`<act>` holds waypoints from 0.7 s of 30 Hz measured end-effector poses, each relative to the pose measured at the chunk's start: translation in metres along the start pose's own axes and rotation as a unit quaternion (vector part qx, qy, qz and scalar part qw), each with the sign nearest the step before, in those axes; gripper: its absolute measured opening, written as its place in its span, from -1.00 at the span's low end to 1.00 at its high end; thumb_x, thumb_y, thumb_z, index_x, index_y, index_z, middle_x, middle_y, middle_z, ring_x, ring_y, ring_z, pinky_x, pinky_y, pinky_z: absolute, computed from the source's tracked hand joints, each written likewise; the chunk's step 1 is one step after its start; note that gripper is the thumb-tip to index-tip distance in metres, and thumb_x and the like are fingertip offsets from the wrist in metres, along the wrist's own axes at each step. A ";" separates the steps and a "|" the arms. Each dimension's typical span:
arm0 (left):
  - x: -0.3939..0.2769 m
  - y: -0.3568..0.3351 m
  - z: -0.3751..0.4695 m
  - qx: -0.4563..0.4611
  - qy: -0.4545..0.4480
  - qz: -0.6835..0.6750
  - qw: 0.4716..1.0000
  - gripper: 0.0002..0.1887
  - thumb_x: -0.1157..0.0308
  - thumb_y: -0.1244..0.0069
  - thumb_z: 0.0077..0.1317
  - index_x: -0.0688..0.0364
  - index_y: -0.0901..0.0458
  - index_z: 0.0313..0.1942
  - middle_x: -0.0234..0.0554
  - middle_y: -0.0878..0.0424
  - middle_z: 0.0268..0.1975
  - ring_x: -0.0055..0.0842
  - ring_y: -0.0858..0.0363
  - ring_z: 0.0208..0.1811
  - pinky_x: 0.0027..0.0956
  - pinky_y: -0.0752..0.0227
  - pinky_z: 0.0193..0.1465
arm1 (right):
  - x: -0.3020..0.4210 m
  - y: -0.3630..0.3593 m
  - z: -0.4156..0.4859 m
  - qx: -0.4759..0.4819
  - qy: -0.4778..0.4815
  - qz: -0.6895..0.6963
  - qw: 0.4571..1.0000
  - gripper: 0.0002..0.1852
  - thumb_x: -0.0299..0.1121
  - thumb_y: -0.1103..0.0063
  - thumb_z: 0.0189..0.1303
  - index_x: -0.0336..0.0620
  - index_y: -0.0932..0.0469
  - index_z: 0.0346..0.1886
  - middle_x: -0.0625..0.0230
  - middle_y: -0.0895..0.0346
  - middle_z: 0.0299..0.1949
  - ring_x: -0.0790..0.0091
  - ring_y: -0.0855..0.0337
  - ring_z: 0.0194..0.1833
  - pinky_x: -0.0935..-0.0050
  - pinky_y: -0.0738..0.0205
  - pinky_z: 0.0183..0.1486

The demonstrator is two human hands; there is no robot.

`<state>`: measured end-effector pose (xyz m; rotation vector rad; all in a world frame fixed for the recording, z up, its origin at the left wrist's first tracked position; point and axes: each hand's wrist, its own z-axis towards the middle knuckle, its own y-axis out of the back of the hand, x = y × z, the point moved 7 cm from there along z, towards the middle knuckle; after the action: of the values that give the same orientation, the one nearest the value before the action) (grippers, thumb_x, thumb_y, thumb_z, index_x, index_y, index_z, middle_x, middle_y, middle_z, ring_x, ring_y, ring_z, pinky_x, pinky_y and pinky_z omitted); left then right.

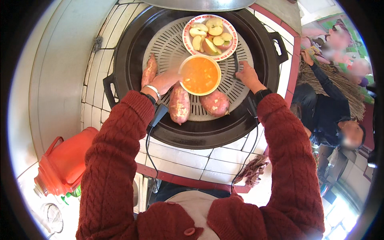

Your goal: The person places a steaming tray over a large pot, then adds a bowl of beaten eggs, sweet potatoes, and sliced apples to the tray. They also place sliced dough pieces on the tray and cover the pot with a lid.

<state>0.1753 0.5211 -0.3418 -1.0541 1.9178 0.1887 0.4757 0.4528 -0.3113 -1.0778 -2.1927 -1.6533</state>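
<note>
A round slotted steaming rack point(162, 45) lies in a large black wok point(192, 139). My left hand point(168, 81) reaches over it, fingers at the left rim of a bowl of orange soup point(200, 75); steam blurs the fingertips, so its grip cannot be told. My right hand point(248, 76) has its thumb and fingers at the rack's dark handle point(236, 64), right of the bowl; whether it grips is unclear. A patterned plate of cut apples point(210, 37) stands behind the bowl. Sweet potatoes point(179, 105) lie in front, another sweet potato point(149, 70) at the left.
White tiles with a red edge point(292, 78) surround the wok. A metal lid point(201, 3) is at the far side. A red thermos flask point(67, 162) stands at the left. At the right, another person point(327, 111) is beside a bundle of dry stalks point(345, 90). Cables run from both my wrists.
</note>
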 end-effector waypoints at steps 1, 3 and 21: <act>-0.008 -0.005 -0.005 0.014 -0.024 -0.014 1.000 -0.52 0.53 0.18 0.19 0.33 -0.33 0.17 -0.21 -0.53 0.04 -0.59 -0.50 0.00 -0.52 -0.34 0.10 | 0.001 -0.001 -0.001 -0.004 0.015 -0.045 0.999 -0.49 -0.40 -0.17 0.03 -0.12 -0.31 0.12 -0.05 -0.58 -0.21 -0.05 -0.59 -0.14 0.11 -0.43 -0.08; -0.015 -0.010 -0.009 0.008 -0.003 -0.002 1.000 -0.53 0.53 0.19 0.20 0.33 -0.34 0.16 -0.23 -0.54 0.02 -0.60 -0.50 -0.02 -0.51 -0.34 0.09 | 0.004 -0.004 -0.002 -0.011 0.043 -0.137 0.990 -0.49 -0.40 -0.13 0.06 -0.12 -0.28 0.13 -0.04 -0.58 -0.21 -0.08 -0.59 -0.15 0.09 -0.42 -0.07; -0.003 0.003 -0.003 -0.032 -0.015 0.052 0.998 -0.38 0.58 0.17 0.19 0.43 -0.10 0.29 -0.09 -0.37 0.21 -0.49 -0.34 0.22 -0.51 -0.19 0.28 | 0.082 -0.036 -0.114 0.135 0.155 -0.063 0.977 -0.35 -0.06 -0.17 0.08 -0.24 -0.31 0.18 -0.01 -0.40 0.02 -0.03 -0.45 0.04 0.17 -0.37 0.07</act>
<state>0.1717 0.5237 -0.3389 -0.9871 1.9521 0.3252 0.3635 0.3817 -0.2524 -0.5767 -2.2271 -1.4017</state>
